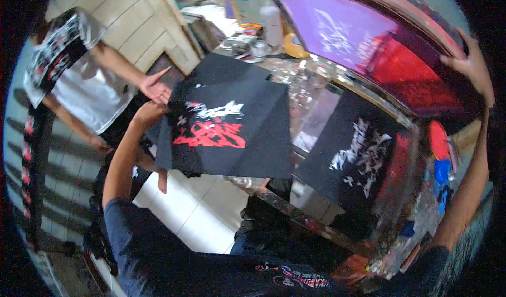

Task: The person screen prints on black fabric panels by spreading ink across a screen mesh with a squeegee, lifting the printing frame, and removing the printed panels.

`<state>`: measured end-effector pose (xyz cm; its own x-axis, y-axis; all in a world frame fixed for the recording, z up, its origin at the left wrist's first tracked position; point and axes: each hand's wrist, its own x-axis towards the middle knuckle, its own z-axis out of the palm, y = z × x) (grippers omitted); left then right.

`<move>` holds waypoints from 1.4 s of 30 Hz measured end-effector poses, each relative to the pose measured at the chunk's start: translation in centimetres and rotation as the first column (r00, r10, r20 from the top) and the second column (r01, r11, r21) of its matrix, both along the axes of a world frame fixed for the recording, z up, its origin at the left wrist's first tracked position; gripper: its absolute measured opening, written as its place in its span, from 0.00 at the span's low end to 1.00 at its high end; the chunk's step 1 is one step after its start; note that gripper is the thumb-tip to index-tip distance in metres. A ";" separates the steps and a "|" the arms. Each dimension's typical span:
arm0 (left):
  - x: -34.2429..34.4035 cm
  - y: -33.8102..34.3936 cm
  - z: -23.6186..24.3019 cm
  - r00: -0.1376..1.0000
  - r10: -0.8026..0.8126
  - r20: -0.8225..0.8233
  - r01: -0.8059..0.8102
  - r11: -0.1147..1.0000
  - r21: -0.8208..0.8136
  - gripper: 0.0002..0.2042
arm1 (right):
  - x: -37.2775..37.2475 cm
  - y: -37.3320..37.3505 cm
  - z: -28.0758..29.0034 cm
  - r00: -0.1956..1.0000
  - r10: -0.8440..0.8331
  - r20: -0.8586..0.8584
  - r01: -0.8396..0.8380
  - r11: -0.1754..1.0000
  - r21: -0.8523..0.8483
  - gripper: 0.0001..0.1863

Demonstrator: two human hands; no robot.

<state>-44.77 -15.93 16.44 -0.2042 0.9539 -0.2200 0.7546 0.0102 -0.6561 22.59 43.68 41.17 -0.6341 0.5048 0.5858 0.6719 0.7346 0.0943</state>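
Note:
My left hand (pixel 150 113) is closed on the left edge of a black printed panel (pixel 269 139), likely fabric, with white and red lettering-like shapes. It is held up and out to the left, and its surface looks flat. At the upper right, my right hand (pixel 469 67) grips the outer edge of a raised screen-printing frame (pixel 421 20). The frame's mesh (pixel 295 7) is purple, with a white pattern and a broad smear of red ink (pixel 416 75). Below the frame, another black panel (pixel 321 149) with a white print lies on the worktable.
At the left stands a person (pixel 89 80) whose open hand (pixel 156 87) reaches close to my left hand. Another black sheet (pixel 224 67) lies behind the held panel. A white bottle (pixel 271 25) and a yellow container (pixel 295 46) stand at the back. Red and blue items (pixel 438 139) lie at the right.

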 end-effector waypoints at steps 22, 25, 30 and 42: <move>41.6 30.0 -10.6 0.283 -0.473 0.835 0.080 0.879 0.470 0.25 | -0.4 -5.7 3.7 0.991 -0.055 0.121 0.064 0.995 -0.070 0.64; 38.4 28.8 -11.6 0.357 -0.386 0.850 0.126 0.922 0.366 0.35 | -0.4 -5.0 3.6 0.995 -0.038 0.094 0.042 0.998 -0.046 0.63; 37.4 28.9 -13.5 0.437 -0.408 0.802 0.285 0.908 0.306 0.49 | -0.8 -5.8 3.9 0.991 0.013 0.132 0.007 0.989 -0.149 0.63; 37.4 29.1 -14.0 0.410 -0.432 0.803 0.257 0.900 0.352 0.49 | -1.0 -5.7 4.2 0.993 -0.001 0.120 0.016 0.992 -0.123 0.63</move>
